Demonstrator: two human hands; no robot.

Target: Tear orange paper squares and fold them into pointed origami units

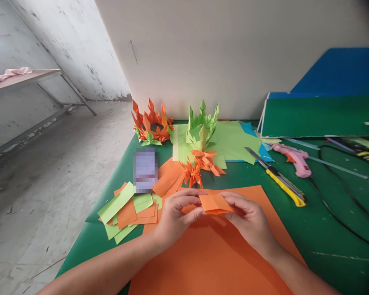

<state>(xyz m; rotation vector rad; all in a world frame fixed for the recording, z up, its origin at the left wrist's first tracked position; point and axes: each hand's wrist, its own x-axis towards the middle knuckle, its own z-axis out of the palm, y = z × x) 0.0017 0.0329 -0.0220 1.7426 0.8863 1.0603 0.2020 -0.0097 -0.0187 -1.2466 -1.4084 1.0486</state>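
Between my two hands is a small folded piece of orange paper (215, 204), held above a large orange sheet (209, 254). My left hand (180, 215) pinches its left end between thumb and fingers. At the right end, my right hand (247, 217) grips it the same way, its thumb partly hidden. Just beyond my hands lie several folded orange paper pieces (193, 172), petal-like and pointed. Behind them stand a green paper crown (202, 127) and an orange paper crown (152, 123) with green leaf-shaped parts.
Loose orange and green paper slips (127, 217) lie left, near a blurred purple rectangle (145, 170). Rightward are a yellow utility knife (283, 188) with its blade out and a pink glue gun (295, 159) with a black cord. Green and blue boards (322, 114) lean at the back.
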